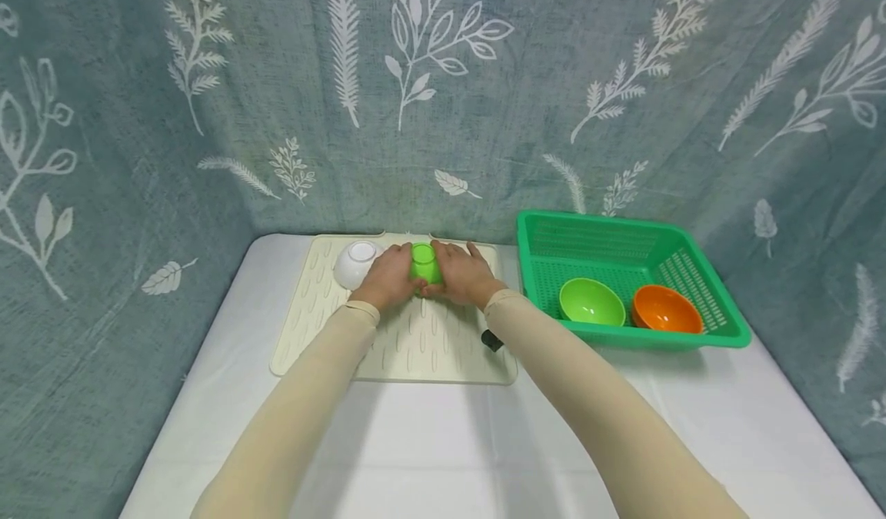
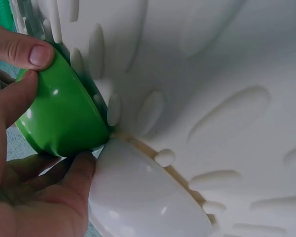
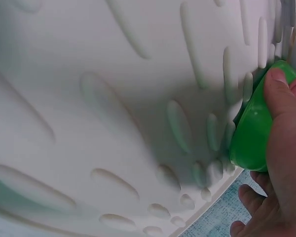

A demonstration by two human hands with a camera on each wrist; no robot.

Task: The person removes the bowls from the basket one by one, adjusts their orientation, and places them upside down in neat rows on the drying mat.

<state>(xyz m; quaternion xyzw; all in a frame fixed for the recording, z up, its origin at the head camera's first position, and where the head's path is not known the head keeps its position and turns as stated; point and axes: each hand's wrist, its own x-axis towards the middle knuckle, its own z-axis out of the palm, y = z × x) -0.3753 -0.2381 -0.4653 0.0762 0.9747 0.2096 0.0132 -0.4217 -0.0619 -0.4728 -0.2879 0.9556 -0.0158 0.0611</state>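
A green bowl (image 1: pixel 425 261) sits upside down on a cream ribbed mat (image 1: pixel 398 357), with both hands around it. My left hand (image 1: pixel 389 279) grips its left side; in the left wrist view the thumb lies on the wall of the bowl (image 2: pixel 69 113) and fingers curl behind. From the right, my right hand (image 1: pixel 462 274) holds the same bowl, its thumb on the near wall in the right wrist view. A white bowl (image 1: pixel 354 265), also upside down, stands just left of the green one, and the left fingers come close to it.
To the right, a green plastic basket (image 1: pixel 633 337) holds a light green bowl (image 1: pixel 591 302) and an orange bowl (image 1: pixel 666 309), both upright. A small black object (image 1: pixel 492 341) lies at the mat's right side, partly behind the right sleeve. A patterned curtain (image 1: pixel 443 150) hangs behind the table.
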